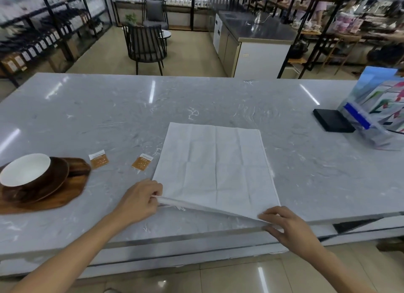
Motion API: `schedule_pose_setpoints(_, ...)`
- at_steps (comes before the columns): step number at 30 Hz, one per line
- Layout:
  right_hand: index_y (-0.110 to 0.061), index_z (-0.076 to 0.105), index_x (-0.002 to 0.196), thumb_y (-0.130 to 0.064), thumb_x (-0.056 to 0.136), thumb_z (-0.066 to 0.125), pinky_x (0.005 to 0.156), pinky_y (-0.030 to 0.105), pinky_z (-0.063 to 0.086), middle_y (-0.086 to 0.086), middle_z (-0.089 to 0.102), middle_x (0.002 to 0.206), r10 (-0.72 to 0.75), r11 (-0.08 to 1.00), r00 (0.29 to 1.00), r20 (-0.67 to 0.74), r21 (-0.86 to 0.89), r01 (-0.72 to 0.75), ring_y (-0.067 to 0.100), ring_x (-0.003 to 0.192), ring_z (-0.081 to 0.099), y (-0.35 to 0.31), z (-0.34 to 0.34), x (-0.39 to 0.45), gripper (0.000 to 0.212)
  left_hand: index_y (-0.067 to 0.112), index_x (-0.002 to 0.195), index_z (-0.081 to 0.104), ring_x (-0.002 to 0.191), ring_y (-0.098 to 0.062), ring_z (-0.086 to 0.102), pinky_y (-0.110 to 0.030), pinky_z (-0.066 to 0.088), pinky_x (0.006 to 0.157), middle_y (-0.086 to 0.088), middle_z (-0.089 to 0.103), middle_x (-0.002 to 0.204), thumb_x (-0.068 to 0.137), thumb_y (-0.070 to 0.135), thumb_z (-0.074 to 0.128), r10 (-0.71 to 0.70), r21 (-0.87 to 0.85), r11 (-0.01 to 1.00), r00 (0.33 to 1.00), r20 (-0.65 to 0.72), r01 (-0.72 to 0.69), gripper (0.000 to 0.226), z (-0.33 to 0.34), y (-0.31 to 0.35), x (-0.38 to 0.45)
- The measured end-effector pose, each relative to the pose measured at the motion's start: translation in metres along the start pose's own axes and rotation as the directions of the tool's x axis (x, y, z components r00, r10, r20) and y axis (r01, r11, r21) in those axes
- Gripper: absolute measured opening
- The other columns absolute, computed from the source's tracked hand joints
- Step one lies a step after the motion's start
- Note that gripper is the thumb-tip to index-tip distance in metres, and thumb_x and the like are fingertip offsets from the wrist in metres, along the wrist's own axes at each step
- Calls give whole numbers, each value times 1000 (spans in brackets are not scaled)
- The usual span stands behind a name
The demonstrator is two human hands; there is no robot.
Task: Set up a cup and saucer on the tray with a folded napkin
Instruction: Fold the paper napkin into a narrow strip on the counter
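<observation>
A white cloth napkin lies spread flat on the grey marble counter, its near edge lifted off the surface. My left hand pinches the near left corner. My right hand pinches the near right corner, close to the counter's front edge. At the far left a wooden tray carries a dark wooden saucer with a brown cup, white inside, sitting on it.
Two small orange sachets lie between the tray and the napkin. A black box and a stand of brochures occupy the right end. Chairs and shelves stand beyond the counter.
</observation>
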State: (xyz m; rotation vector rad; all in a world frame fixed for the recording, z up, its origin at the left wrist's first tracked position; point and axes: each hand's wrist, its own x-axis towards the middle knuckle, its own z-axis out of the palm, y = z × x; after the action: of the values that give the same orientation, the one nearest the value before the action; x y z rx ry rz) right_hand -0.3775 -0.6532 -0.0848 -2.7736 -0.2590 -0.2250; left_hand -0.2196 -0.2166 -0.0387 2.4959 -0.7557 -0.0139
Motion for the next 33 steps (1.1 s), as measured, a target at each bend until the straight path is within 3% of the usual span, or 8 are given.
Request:
schedule_pose_setpoints(5, -25, 80, 89, -24, 87, 79, 65, 20, 53, -32, 62, 86, 46, 997, 997, -57, 69, -42, -2, 75, 61, 15, -27, 8, 2, 20, 54, 53, 60, -16, 51, -32, 39, 59, 3, 53, 58, 61, 9, 53, -110, -253, 962, 994, -22, 100, 13, -20, -6, 0)
schedule_pose_setpoints(7, -27, 79, 93, -24, 88, 76, 69, 20, 55, -29, 68, 91, 160, 973, 981, -113, 183, -138, -2, 78, 67, 15, -41, 15, 6, 20, 54, 57, 61, -13, 52, -29, 39, 62, -2, 58, 59, 60, 19, 57, -149, -370, 921, 988, -34, 126, 6, -29, -4, 2)
schedule_pose_setpoints(10, -33, 78, 94, -26, 92, 74, 72, 12, 54, -20, 77, 93, 279, 907, 946, -163, 369, -204, -1, 88, 71, 10, -66, 30, 8, 8, 59, 62, 59, -6, 49, -20, 36, 59, 6, 58, 59, 58, 32, 56, -144, -506, 859, 985, -91, 79, 25, -44, 1, 8)
schedule_pose_setpoints(14, -36, 80, 95, -27, 93, 73, 73, 17, 56, -14, 78, 100, 364, 795, 906, -216, 578, -182, 7, 90, 71, 0, -100, 47, 12, 9, 66, 63, 64, -5, 54, -14, 41, 62, 10, 61, 63, 68, 11, 64, -153, -681, 732, 978, -144, 15, 2, -68, 7, 14)
schedule_pose_setpoints(16, -36, 80, 98, -32, 90, 73, 77, 22, 60, -9, 79, 99, 388, 740, 886, -255, 660, -134, 11, 90, 72, -7, -117, 50, 11, 16, 66, 66, 64, -5, 58, -13, 44, 62, 9, 64, 64, 72, 1, 61, -134, -717, 696, 973, -186, -41, 17, -82, 10, 12)
schedule_pose_setpoints(23, -28, 81, 101, -38, 83, 75, 77, 21, 61, -2, 80, 98, 417, 651, 833, -364, 759, 6, 13, 88, 73, -28, -159, 48, 21, 12, 75, 68, 68, -15, 55, -19, 44, 59, -1, 62, 73, 78, -4, 57, -81, -807, 551, 949, -304, -212, 20, -121, 19, 1)
schedule_pose_setpoints(27, -30, 81, 101, -39, 84, 75, 79, 25, 62, -4, 80, 102, 477, 621, 806, -350, 783, -28, 11, 93, 74, -33, -160, 61, 20, 8, 82, 71, 69, -8, 64, -15, 52, 60, 1, 70, 78, 88, -15, 58, -169, -794, 597, 949, -266, -117, 27, -120, 13, 10)
schedule_pose_setpoints(33, -31, 81, 96, -22, 92, 76, 81, 33, 58, -6, 81, 96, 557, 554, 804, -207, 814, -174, 7, 87, 74, -15, -128, 104, 11, 19, 83, 80, 79, -12, 74, -21, 62, 69, 3, 79, 86, 92, 2, 67, -383, -803, 582, 914, -131, 129, 23, -94, -16, 43)
